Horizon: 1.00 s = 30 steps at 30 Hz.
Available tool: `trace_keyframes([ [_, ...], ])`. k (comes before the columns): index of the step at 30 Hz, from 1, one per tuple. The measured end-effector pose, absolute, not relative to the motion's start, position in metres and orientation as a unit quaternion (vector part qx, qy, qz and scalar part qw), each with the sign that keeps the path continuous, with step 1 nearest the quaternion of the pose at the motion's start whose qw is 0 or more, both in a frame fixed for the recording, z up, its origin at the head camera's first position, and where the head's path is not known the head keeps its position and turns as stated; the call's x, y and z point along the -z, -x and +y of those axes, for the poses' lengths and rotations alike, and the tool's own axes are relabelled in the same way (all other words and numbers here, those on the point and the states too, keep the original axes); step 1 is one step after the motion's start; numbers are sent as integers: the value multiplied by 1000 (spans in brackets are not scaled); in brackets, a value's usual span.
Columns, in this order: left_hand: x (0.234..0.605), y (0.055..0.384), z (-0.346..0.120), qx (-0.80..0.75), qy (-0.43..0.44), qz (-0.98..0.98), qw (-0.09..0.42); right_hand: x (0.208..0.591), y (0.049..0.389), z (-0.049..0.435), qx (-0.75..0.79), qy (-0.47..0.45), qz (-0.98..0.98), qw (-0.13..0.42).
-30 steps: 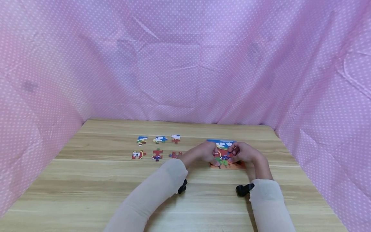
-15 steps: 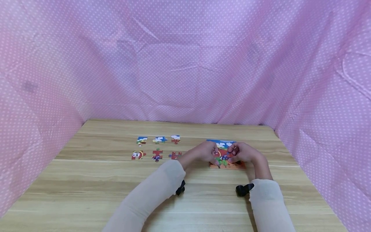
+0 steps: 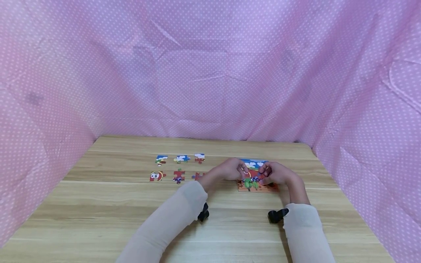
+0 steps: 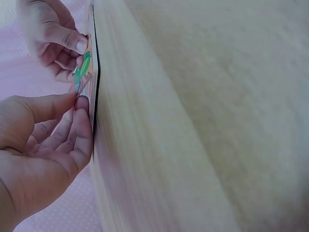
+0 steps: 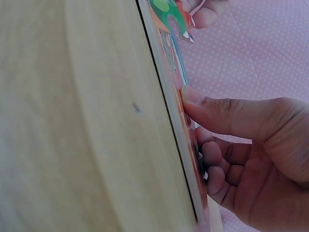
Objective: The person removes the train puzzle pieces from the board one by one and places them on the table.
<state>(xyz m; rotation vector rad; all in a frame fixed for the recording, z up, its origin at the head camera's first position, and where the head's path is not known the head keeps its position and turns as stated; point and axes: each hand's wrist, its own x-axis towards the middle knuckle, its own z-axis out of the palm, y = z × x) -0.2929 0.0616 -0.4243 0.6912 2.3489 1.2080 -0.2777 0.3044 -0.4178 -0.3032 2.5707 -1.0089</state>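
Note:
A picture puzzle board (image 3: 258, 189), printed with blue sky, red shapes and orange ground, lies at the right side of the table. My left hand (image 3: 232, 169) is at its left edge, pinching a green and orange puzzle piece (image 5: 175, 14) between thumb and fingertips. That piece tilts up off the board in both wrist views. My right hand (image 3: 277, 173) rests on the board's right part. In the right wrist view its thumb (image 5: 192, 95) touches the surface, the other fingers loosely bent, with no piece seen between them. Both hands cover parts of the picture.
Several loose puzzle pieces lie in two rows left of the board, among them a piece with eyes (image 3: 156, 176) and a cloud piece (image 3: 181, 158). My left forearm passes close by a red piece (image 3: 198, 176). A pink dotted curtain (image 3: 204, 91) surrounds the wooden table (image 3: 108, 204).
My left hand has shifted slightly left and up with the green piece, uncovering more of the board's left edge. The right hand has stayed in place.

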Motion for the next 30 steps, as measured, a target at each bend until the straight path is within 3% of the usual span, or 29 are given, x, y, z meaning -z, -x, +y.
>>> trace_keyframes([
  [13,427,294,55,-518,-206,792,248,419,278,304,356,113,909,182],
  [30,421,289,21,-517,-203,802,219,418,277,304,362,110,907,184],
])
